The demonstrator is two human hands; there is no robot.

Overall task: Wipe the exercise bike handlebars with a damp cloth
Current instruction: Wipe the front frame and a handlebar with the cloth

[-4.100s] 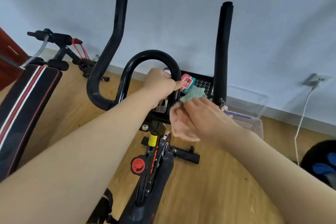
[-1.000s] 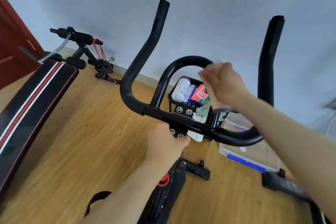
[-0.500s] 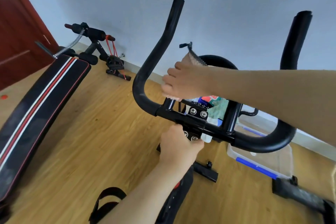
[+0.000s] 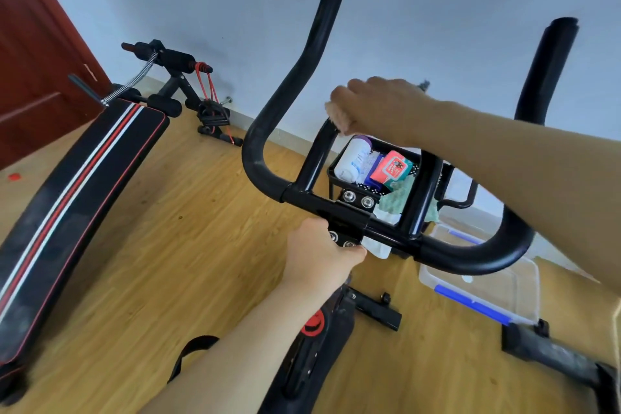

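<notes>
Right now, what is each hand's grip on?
Left hand: closed round the clamp under the handlebar.
Right hand: closed on the cloth, pressing it on the loop bar.

Home workout room, sit-up bench [image 4: 77,178], exercise bike [image 4: 336,205], wood floor [image 4: 174,245]

No text is legible. The red pack [image 4: 391,169] carries a dark-printed label, and the white bottle [image 4: 352,161] at its 9 o'clock has blue print; both are too blurred to read.
</notes>
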